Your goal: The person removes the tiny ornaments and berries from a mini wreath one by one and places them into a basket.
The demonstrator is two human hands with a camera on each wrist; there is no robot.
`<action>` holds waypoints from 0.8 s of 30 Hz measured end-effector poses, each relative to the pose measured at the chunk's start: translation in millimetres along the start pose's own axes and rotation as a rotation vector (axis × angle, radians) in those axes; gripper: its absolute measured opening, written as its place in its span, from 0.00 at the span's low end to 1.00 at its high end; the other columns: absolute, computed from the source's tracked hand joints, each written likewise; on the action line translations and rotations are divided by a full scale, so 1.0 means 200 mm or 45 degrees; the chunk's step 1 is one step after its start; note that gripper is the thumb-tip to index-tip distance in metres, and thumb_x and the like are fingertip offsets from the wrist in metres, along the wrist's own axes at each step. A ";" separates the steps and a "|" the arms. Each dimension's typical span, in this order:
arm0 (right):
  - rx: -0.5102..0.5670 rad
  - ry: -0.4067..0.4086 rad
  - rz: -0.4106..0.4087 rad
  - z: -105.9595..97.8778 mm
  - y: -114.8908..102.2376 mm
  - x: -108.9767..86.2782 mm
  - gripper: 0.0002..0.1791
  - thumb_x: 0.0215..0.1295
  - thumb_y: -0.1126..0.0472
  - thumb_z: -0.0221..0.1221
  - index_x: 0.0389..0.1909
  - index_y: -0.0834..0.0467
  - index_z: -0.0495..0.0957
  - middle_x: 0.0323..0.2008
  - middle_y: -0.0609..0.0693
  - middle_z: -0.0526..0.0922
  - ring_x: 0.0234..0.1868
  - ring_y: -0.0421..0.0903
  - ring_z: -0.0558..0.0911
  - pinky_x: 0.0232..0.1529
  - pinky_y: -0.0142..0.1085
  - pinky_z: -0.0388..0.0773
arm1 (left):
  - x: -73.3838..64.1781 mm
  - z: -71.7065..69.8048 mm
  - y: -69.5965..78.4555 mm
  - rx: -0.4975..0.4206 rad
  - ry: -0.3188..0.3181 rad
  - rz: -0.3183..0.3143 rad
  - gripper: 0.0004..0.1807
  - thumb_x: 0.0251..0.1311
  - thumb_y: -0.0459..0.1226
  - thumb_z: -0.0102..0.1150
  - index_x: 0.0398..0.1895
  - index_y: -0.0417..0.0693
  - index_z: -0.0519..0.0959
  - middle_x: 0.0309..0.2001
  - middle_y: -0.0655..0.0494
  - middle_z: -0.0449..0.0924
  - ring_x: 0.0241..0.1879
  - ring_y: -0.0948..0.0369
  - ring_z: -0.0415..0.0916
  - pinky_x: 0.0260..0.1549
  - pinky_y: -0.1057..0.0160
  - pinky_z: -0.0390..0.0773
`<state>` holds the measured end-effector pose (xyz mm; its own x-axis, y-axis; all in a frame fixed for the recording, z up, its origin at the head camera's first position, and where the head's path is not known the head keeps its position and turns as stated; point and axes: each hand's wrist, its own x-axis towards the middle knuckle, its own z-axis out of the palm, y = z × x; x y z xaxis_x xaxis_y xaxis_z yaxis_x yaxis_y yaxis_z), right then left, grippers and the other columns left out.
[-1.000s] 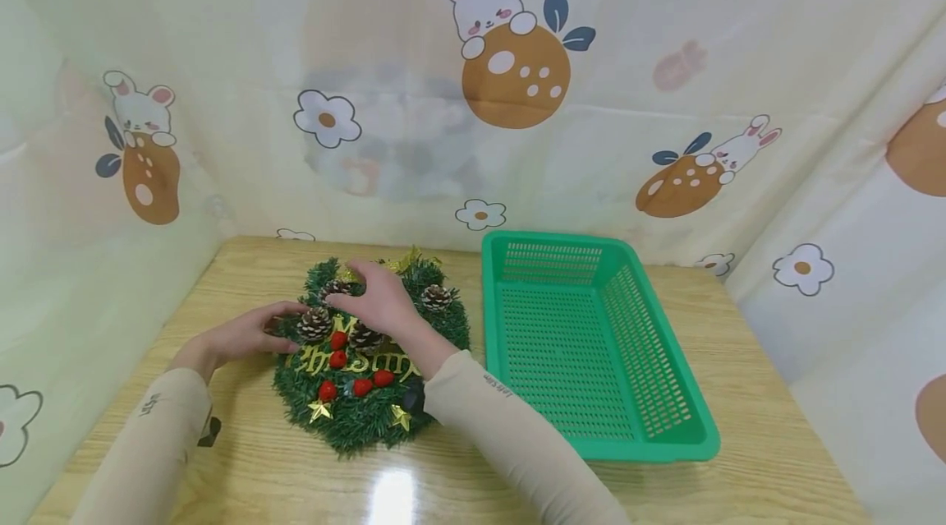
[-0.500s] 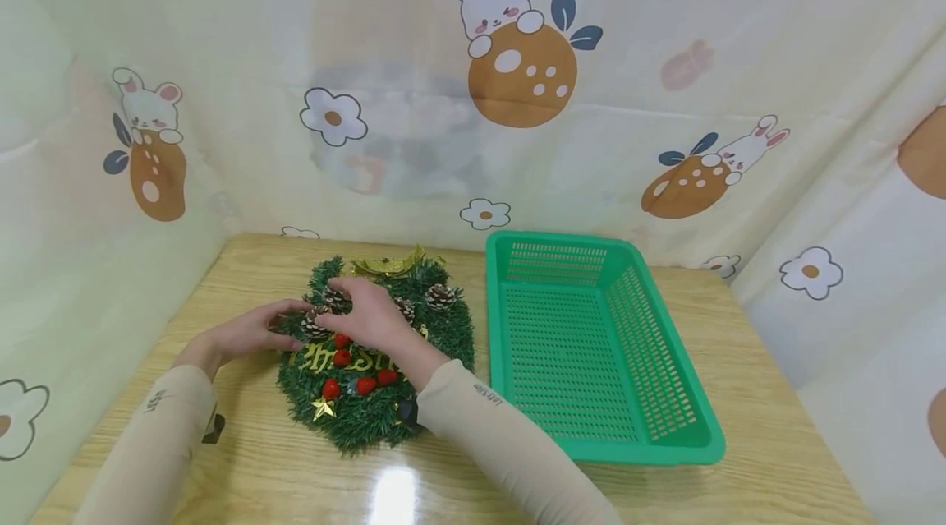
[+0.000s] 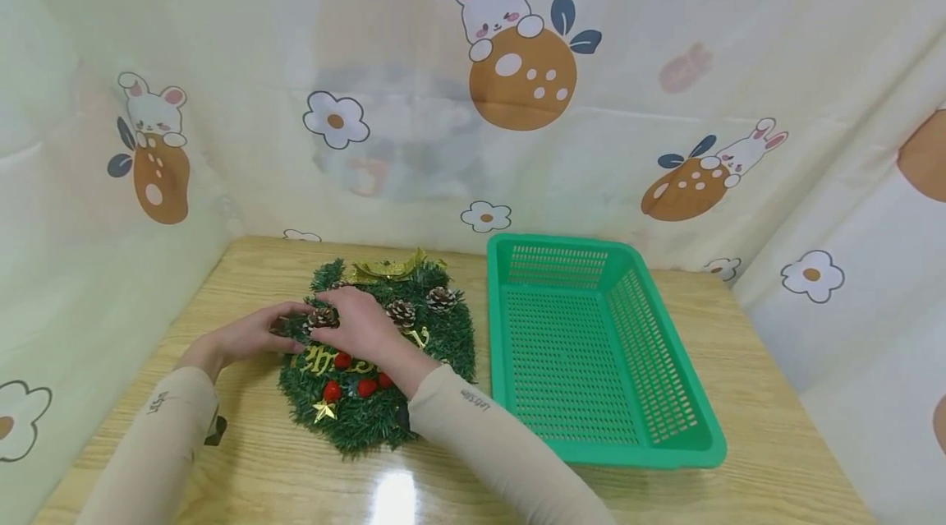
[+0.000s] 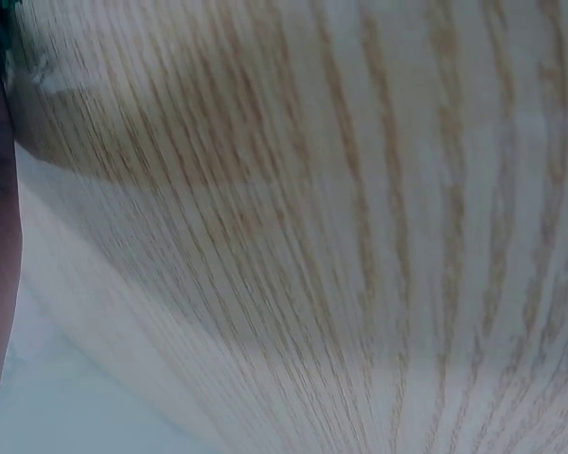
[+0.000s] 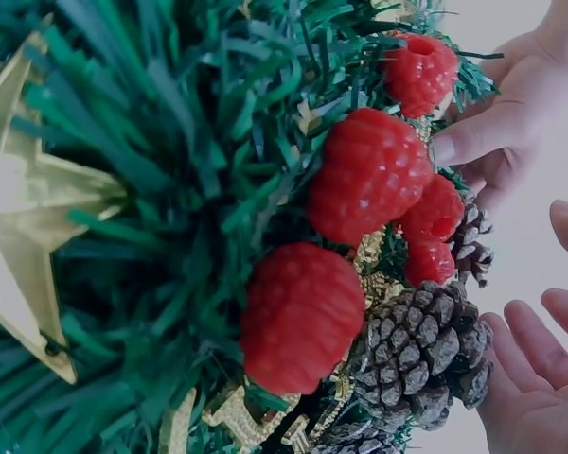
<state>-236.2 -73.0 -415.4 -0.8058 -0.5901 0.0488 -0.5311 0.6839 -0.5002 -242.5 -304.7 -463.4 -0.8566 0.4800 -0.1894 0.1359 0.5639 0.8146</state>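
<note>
Reaching to a wreath [image 3: 447, 338]
Right hand [image 3: 360, 324] is hovering above it, spread, empty; left hand [image 3: 250, 332] is touching its edge, grip unclear.

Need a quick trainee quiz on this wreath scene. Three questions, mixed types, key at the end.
1. Multiple choice. In the head view, where is the green basket relative to the wreath?
A. Underneath it
B. To its left
C. To its right

2. True or false: the left hand is at the wreath's left edge while the right hand is over its upper-left part.

3. Count. How many red berries show in the right wrist view?

Key: 1. C. 2. True. 3. Five.
</note>
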 end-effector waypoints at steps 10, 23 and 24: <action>-0.152 -0.047 -0.007 0.02 0.00 0.01 0.29 0.66 0.47 0.62 0.67 0.46 0.72 0.63 0.44 0.74 0.62 0.42 0.74 0.58 0.34 0.74 | 0.01 0.00 0.00 -0.023 -0.009 -0.040 0.38 0.63 0.41 0.64 0.73 0.42 0.59 0.73 0.33 0.51 0.68 0.29 0.48 0.60 0.30 0.59; -0.325 -0.067 0.047 0.05 -0.03 0.04 0.30 0.65 0.45 0.62 0.68 0.38 0.69 0.64 0.41 0.71 0.56 0.39 0.77 0.45 0.34 0.80 | 0.00 -0.01 0.01 -0.024 -0.005 -0.090 0.39 0.63 0.43 0.64 0.74 0.43 0.59 0.74 0.33 0.49 0.69 0.27 0.45 0.61 0.30 0.56; -0.349 -0.066 0.054 0.05 -0.03 0.04 0.30 0.65 0.44 0.62 0.68 0.38 0.69 0.63 0.41 0.71 0.56 0.39 0.77 0.44 0.34 0.80 | 0.00 -0.01 0.02 -0.023 -0.008 -0.086 0.39 0.63 0.43 0.64 0.74 0.42 0.59 0.74 0.33 0.49 0.69 0.27 0.45 0.61 0.29 0.56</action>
<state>-236.6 -86.1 -421.5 -0.8180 -0.5750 -0.0150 -0.5541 0.7947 -0.2477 -242.4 -304.1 -459.4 -0.8603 0.4454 -0.2479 0.0687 0.5832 0.8094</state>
